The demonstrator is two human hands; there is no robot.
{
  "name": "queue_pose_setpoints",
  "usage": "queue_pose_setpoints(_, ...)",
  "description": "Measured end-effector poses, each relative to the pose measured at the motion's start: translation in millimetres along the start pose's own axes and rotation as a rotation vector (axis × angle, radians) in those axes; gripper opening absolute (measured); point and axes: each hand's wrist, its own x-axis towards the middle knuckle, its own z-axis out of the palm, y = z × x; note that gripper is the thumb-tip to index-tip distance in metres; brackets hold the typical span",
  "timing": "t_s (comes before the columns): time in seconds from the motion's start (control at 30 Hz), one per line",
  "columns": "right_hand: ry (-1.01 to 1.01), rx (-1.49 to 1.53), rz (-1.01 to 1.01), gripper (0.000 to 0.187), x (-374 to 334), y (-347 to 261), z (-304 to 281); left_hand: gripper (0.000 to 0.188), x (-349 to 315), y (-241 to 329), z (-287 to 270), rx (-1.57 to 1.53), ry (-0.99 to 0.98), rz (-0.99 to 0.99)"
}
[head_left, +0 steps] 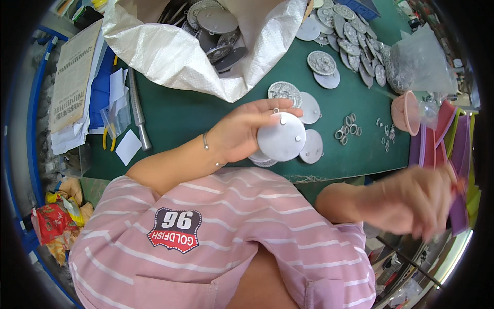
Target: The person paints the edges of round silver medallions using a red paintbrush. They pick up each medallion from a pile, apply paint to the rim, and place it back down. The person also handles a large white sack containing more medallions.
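My left hand (237, 129) is closed on a round silver medallion (281, 138), its plain back turned up. That back carries small raised studs, and a ring loop sits at the top rim. Close around it on the table lie more medallions: a plain one (311, 147), another plain one (310, 107) and one with a relief face (284, 91). Partly hidden under the held piece are further discs. Off the table's right front edge, my right hand (409, 203) is smeared by motion. Something orange-red shows at its fingertips, too blurred to name.
A white woven sack (206, 56) full of medallions stands at the back. More medallions (352, 38) are heaped at the far right. Metal rings (346, 133), small links (386, 135), a pink cup (405, 113) and a plastic bag (419, 59) lie rightward. A ribbed metal rod (138, 110) lies left.
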Motion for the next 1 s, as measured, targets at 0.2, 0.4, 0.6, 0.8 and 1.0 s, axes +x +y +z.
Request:
queue_pose_setpoints(0.2,-0.163,-0.099,-0.015,0.016,6,-10,15,0.032,-34,35,60,0.697,-0.158,0.437)
queue_pose_setpoints(0.4,-0.219,-0.18,-0.044,0.017,4,-19,26,0.034,-5,134,65,1.724,0.489,1.159)
queue_pose_setpoints(0.6,-0.259,-0.214,-0.057,0.019,11,-19,36,0.043,61,227,-21,2.343,0.695,1.195)
queue_pose_setpoints(0.8,-0.212,-0.38,-0.122,0.021,25,-15,28,0.032,80,240,-4,2.552,0.63,1.168)
queue_pose_setpoints(1.0,0.177,-1.761,-0.079,0.03,61,36,-141,0.025,34,206,13,2.428,0.313,0.73)
